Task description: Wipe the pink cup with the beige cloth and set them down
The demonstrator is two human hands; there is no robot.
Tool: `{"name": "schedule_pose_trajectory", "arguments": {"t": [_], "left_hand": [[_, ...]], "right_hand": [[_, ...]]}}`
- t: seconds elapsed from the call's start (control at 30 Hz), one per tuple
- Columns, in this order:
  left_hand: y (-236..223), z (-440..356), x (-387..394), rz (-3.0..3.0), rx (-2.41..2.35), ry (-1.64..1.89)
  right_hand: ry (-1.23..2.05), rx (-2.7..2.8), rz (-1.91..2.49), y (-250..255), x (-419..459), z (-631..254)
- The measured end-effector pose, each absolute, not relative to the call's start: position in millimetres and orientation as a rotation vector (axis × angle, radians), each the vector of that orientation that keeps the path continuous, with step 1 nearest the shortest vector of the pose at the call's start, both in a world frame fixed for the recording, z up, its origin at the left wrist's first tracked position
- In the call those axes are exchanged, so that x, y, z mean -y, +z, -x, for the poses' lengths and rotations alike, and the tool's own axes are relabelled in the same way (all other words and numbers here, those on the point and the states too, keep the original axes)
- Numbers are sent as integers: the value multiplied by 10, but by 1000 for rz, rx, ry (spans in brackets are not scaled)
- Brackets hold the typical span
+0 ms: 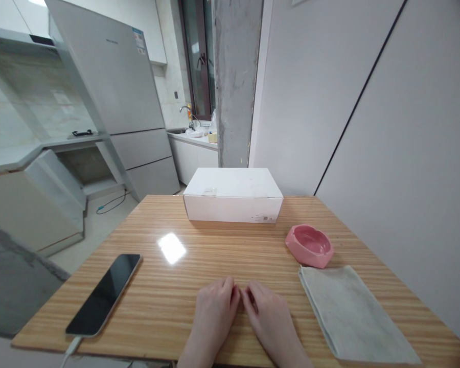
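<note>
My left hand (pixel 213 311) and my right hand (pixel 267 316) rest palm down side by side on the wooden table (pixel 168 301), near its front edge. Their fingertips almost meet in the middle. The fingers lie flat and loosely together, and neither hand holds anything. A closed white cardboard box (pixel 233 195) stands at the far edge of the table, straight ahead of both hands. A pink ashtray-like dish (pixel 309 245) sits to the right, and a grey cloth (pixel 352 313) lies flat just in front of it, next to my right hand.
A black smartphone (pixel 104 294) lies screen up at the table's left front, with a white cable at its near end. A white wall runs along the table's right side. Beyond stand a grey pillar (pixel 236 82), a refrigerator (pixel 118 92) and a kitchen counter with a sink.
</note>
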State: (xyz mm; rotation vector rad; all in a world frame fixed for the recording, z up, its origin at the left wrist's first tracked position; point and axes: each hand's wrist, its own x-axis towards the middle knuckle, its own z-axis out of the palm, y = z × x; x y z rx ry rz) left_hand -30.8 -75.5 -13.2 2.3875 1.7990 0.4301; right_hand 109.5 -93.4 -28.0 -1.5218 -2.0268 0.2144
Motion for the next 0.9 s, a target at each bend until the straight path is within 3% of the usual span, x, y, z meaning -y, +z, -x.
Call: {"name": "schedule_pose_trajectory", "arguments": {"t": [0.9], "left_hand": [[-178, 327, 782, -2336, -1761, 509]], "right_hand": [[373, 2028, 1583, -311, 935, -1142]]}}
